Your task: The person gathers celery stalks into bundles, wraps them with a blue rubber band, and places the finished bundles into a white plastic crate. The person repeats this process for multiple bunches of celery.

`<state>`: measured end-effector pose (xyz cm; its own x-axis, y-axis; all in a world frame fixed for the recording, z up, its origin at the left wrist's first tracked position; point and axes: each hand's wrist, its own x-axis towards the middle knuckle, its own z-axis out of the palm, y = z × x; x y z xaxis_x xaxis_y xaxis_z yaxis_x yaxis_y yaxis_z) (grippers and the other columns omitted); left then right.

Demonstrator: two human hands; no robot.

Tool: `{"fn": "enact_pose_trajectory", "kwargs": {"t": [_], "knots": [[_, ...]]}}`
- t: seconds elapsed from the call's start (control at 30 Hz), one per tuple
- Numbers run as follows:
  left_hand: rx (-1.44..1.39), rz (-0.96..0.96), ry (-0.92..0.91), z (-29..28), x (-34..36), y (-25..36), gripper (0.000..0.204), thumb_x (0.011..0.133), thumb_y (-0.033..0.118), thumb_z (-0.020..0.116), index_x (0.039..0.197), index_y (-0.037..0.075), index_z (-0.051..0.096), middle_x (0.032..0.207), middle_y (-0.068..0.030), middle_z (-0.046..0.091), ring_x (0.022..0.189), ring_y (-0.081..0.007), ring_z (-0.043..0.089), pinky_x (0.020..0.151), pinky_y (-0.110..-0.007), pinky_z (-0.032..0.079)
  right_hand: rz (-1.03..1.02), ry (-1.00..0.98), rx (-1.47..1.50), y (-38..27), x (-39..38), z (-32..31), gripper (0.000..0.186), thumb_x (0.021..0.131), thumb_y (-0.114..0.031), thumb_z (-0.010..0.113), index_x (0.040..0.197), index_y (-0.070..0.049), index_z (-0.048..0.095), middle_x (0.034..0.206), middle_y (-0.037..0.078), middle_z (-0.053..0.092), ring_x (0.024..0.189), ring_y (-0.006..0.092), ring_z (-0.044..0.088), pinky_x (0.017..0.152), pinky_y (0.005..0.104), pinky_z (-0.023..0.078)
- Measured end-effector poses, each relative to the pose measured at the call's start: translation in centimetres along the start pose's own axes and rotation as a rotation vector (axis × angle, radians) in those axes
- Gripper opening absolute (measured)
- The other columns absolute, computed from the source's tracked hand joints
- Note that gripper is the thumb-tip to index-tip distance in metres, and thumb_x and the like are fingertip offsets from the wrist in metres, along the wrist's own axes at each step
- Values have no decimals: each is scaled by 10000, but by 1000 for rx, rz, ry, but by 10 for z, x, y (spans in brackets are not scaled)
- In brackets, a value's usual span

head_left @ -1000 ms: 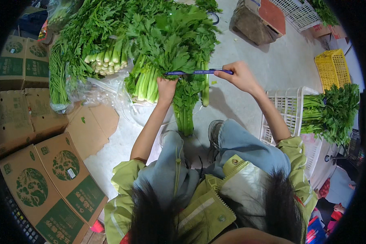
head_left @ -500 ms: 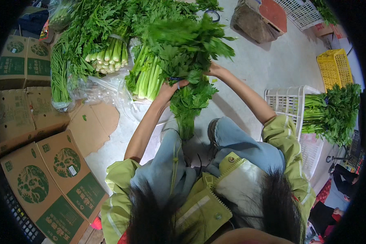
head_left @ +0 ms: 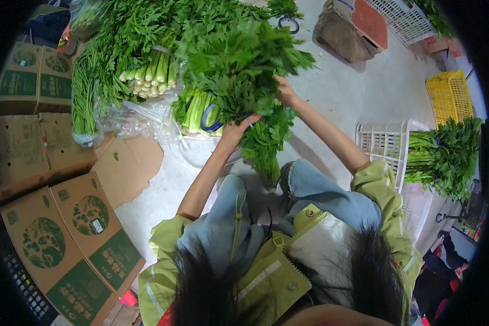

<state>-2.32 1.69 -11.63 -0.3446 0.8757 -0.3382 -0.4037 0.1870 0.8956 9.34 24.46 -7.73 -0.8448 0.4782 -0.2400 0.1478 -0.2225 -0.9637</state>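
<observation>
A leafy bunch of celery [head_left: 239,73] hangs upright-ish in front of my knees, with more leaves and stems [head_left: 263,144] below my hands. My left hand [head_left: 234,133] is closed round its lower left side. A dark blue loop [head_left: 205,120] sticks out from the bunch just beside that hand; its kind is not clear. My right hand [head_left: 284,91] grips the bunch from the right, its fingers mostly hidden by leaves. Behind the held bunch lie cut celery stalks [head_left: 195,111] with pale green stems.
At left back, a tied celery bundle [head_left: 152,70] and long green stalks [head_left: 84,98] rest by plastic wrap [head_left: 141,117]. Cardboard boxes [head_left: 70,239] stack at left. A white crate [head_left: 383,138] of celery, a yellow crate [head_left: 448,95] and a worn block [head_left: 339,35] stand at right. Another dark ring [head_left: 289,24] lies behind.
Both hands and the celery bunch have shifted slightly right and toward me. The dark blue loop beside my left hand shows much more fully, out to the left.
</observation>
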Motion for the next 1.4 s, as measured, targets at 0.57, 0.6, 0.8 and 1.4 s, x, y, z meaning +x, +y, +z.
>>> {"fn": "enact_pose_trajectory", "kwargs": {"t": [0.57, 0.6, 0.8, 1.4], "knots": [[480, 299, 19, 36, -11, 69, 306, 834, 112, 678, 1131, 53, 635, 1005, -95, 673, 915, -214, 627, 859, -348, 473, -570, -333, -901, -150, -100, 117, 376, 747, -365, 730, 1003, -101, 652, 742, 109, 646, 707, 323, 605, 717, 390, 470], [460, 314, 20, 38, -9, 73, 311, 829, 114, 685, 1129, 49, 634, 1006, -93, 673, 913, -210, 626, 858, -346, 473, -649, -319, -860, -151, -101, 109, 365, 760, -386, 709, 992, -110, 654, 720, 116, 642, 685, 326, 596, 697, 398, 470], [271, 292, 90, 42, -13, 86, 400, 752, 128, 766, 1103, -3, 627, 1016, -75, 669, 900, -167, 609, 844, -318, 477, -501, -207, -976, -150, -105, 40, 197, 771, -271, 633, 813, -79, 652, 664, 138, 595, 647, 326, 572, 654, 403, 460], [97, 100, 33, 53, -24, 103, 479, 770, 124, 765, 1184, -10, 565, 1095, -72, 628, 984, -179, 591, 881, -322, 467, -201, -23, -974, -100, -96, 45, 243, 891, -222, 559, 922, 20, 564, 742, 250, 594, 728, 427, 584, 650, 483, 458]]}}
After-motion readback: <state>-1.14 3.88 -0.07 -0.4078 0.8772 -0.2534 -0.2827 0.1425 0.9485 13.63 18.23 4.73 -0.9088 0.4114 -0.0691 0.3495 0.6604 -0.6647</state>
